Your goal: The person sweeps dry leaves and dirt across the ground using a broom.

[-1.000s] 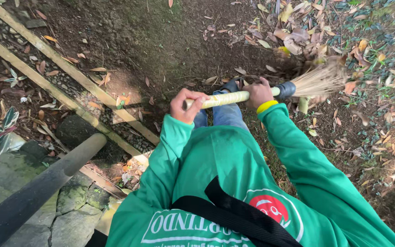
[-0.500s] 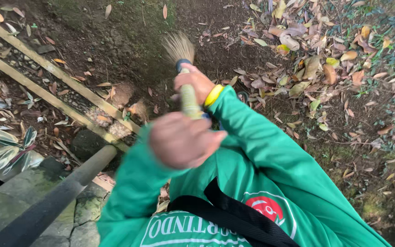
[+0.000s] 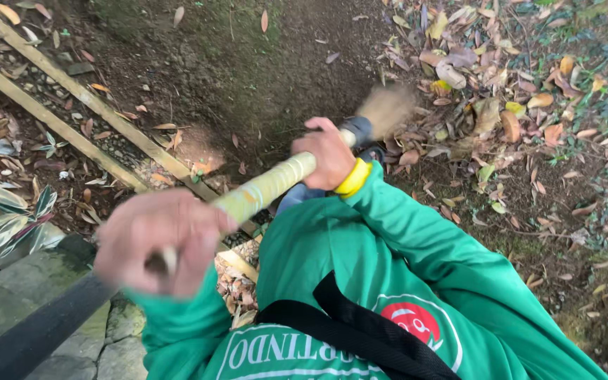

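Swung rightward, broom bristles near leaves; both hands, left hand and right hand, grip it.

bare dirt ahead open; bamboo poles left, leaf litter right.

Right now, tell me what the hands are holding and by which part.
Both hands hold one broom by its pale wrapped handle. The left hand grips the upper end, blurred; the right hand grips lower down, just above the dark collar before the bristles.
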